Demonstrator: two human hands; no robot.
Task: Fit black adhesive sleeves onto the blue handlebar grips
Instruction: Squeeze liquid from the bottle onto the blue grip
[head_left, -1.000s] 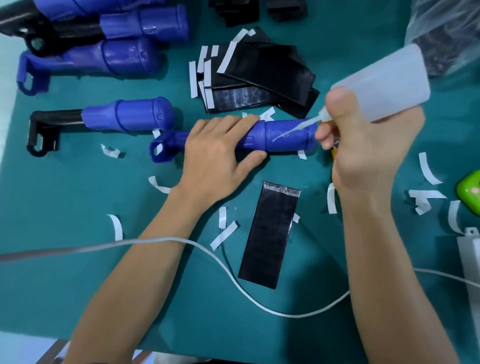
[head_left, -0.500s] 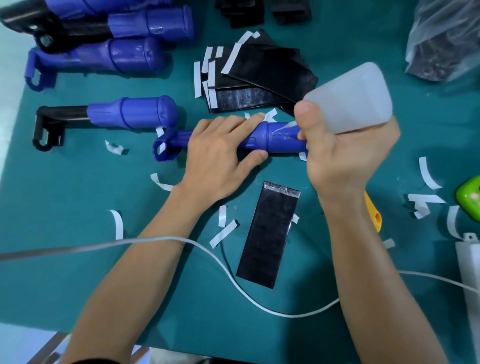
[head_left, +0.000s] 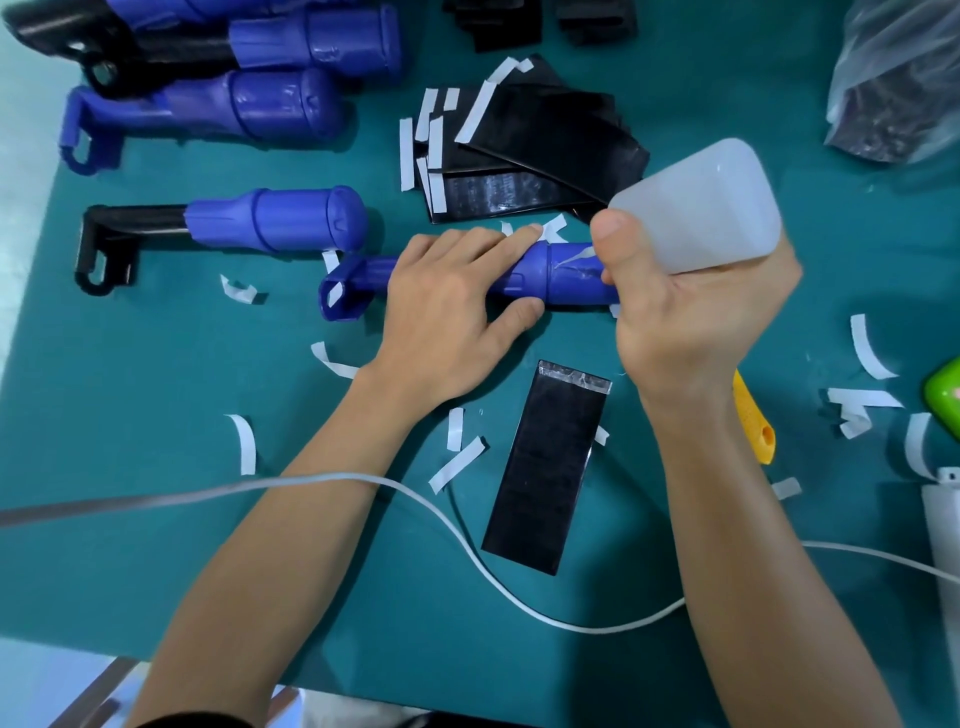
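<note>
A blue handlebar grip (head_left: 566, 275) lies across the middle of the teal mat. My left hand (head_left: 452, 312) holds it down, fingers curled over its middle and thumb under it. My right hand (head_left: 696, 312) grips a translucent white squeeze bottle (head_left: 701, 208), tilted with its nozzle on the grip's right part, where shiny liquid shows. A single black adhesive sleeve (head_left: 550, 462) lies flat on the mat just below the grip, with a strip of bare adhesive at its top end. A pile of black sleeves (head_left: 535, 150) lies behind the grip.
Three more blue grips (head_left: 280, 218) (head_left: 249, 106) (head_left: 311, 41) lie at the back left. White backing strips (head_left: 457, 462) litter the mat. A white cable (head_left: 467, 535) crosses the front. A yellow tool (head_left: 753, 415), a green object (head_left: 945, 395) and a plastic bag (head_left: 898, 78) are at the right.
My right hand has moved left with the bottle, bringing the nozzle along the grip from its right end toward the middle. The left hand has kept its hold on the grip.
</note>
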